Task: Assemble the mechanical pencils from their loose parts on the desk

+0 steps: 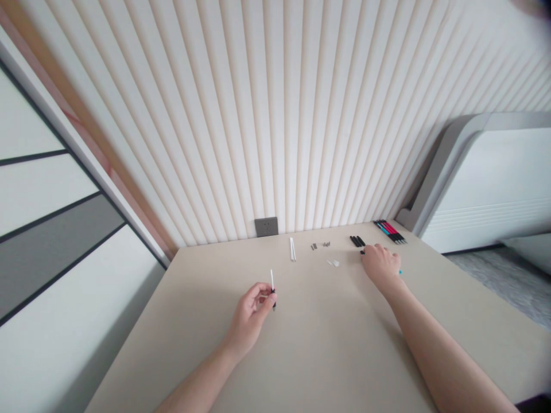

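Two bare hands reach over a pale beige tabletop point(318, 332) set against a cream, vertically ribbed wall point(271, 115). The left hand point(251, 315), near the middle, pinches a short black pen section point(274, 298) between thumb and fingers; its metal tip points down toward the wearer, and a thin white refill point(271, 279) sticks up out of the top. The right hand point(381, 263) is farther right, palm down with fingers bent over the tabletop; a small dark piece point(362, 252) shows at its fingertips, but whether it is gripped cannot be told. A bit of turquoise point(400, 272) peeks out beside that hand. Along the back, from left to right, lie slim white refills point(293, 250), small metallic pieces point(314, 246), tiny white pieces point(334, 263) slightly nearer, short black barrels point(357, 241), and a row of pens point(390, 232) in black, red and blue. A dark wall socket point(266, 226) sits behind the tabletop's far edge.
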`<state>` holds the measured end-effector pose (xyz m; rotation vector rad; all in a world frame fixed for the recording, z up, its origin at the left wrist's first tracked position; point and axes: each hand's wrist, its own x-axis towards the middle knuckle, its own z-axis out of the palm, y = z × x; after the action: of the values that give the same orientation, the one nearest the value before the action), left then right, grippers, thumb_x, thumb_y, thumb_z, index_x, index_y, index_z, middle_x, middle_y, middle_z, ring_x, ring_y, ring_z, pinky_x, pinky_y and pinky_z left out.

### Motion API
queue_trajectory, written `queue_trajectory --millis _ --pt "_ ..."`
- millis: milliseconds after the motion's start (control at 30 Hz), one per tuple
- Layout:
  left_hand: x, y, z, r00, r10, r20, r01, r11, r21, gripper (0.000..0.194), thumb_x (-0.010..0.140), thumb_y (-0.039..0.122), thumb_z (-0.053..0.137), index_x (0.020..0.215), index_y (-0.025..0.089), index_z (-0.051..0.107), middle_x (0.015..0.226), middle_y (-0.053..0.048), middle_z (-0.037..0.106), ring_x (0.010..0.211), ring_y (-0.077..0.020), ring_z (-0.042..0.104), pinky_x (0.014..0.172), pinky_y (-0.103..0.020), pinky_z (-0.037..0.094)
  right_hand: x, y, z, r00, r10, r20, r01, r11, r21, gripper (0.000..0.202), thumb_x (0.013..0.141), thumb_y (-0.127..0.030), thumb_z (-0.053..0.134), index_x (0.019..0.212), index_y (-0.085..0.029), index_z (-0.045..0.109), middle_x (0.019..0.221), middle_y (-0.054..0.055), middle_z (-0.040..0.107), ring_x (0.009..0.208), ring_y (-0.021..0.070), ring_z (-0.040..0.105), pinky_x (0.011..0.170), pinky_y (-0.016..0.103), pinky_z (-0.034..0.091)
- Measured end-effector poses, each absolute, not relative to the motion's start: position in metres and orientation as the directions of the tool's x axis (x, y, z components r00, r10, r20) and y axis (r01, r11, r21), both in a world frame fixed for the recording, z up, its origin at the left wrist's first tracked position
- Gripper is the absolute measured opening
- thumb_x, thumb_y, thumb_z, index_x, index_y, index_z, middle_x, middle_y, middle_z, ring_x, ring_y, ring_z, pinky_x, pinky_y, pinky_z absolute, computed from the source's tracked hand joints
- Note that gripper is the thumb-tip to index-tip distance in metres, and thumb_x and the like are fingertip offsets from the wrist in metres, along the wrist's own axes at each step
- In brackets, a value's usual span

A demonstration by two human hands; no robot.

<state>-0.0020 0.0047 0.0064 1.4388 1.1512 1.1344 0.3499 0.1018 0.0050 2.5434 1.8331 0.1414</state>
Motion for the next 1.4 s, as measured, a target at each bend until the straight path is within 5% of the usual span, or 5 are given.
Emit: queue_trajectory --millis 367,600,767,1033,1400 --pt "-0.002 0.004 0.006 0.239 0.971 0.023 0.136 -0.057 0.989 0.022 0.087 0.038 0.063 0.095 0.018 0.062 0.089 -0.004 0.067 0.087 -0.0179 0.061 0.080 -0.027 0.046 0.343 0.101 0.011 0.252 0.956 0.151 0.967 -0.243 -0.074 0.028 0.094 -0.022 0.042 0.110 -0.017 0.065 0.103 0.015 0.068 0.103 0.0302 0.059 0.082 0.042 0.036" --pt "-0.002 0.003 0.009 0.261 0.965 0.005 0.170 -0.051 0.984 0.024 0.088 0.040 0.061 0.097 0.018 0.063 0.088 -0.004 0.067 0.084 -0.0172 0.060 0.076 -0.026 0.045 0.315 0.101 0.021 0.107 0.949 0.297 0.639 0.163 -0.752 0.044 0.092 -0.039 0.045 0.127 -0.015 0.058 0.089 0.007 0.066 0.076 0.0189 0.059 0.069 0.031 0.043" --pt "-0.003 0.003 0.009 0.269 0.963 0.001 0.172 -0.049 0.984 0.025 0.088 0.041 0.060 0.097 0.017 0.063 0.088 -0.004 0.068 0.083 -0.0170 0.060 0.075 -0.026 0.044 0.285 0.091 0.022 0.113 0.961 0.253 0.169 0.232 -0.958 0.056 0.085 -0.052 0.055 0.129 -0.019 0.055 0.081 0.001 0.059 0.070 0.0151 0.056 0.061 0.028 0.045" --pt "-0.003 0.002 0.012 0.267 0.964 -0.010 0.169 -0.037 0.985 0.026 0.088 0.041 0.060 0.098 0.017 0.063 0.088 -0.005 0.069 0.085 -0.0179 0.062 0.079 -0.027 0.045 0.254 0.080 0.008 0.039 0.999 0.011 -0.208 0.019 -0.978 0.046 0.079 -0.047 0.066 0.114 -0.020 0.058 0.079 0.001 0.060 0.075 0.0169 0.062 0.067 0.031 0.051" --pt "0.000 0.001 0.016 0.236 0.972 -0.010 0.159 -0.029 0.987 0.027 0.085 0.043 0.063 0.092 0.017 0.066 0.087 -0.005 0.069 0.080 -0.0176 0.060 0.074 -0.026 0.046 0.231 0.046 0.007 -0.237 0.819 0.523 0.465 0.568 -0.679 0.035 0.094 -0.032 0.052 0.128 -0.025 0.049 0.099 0.006 0.070 0.084 0.0179 0.063 0.076 0.034 0.053"
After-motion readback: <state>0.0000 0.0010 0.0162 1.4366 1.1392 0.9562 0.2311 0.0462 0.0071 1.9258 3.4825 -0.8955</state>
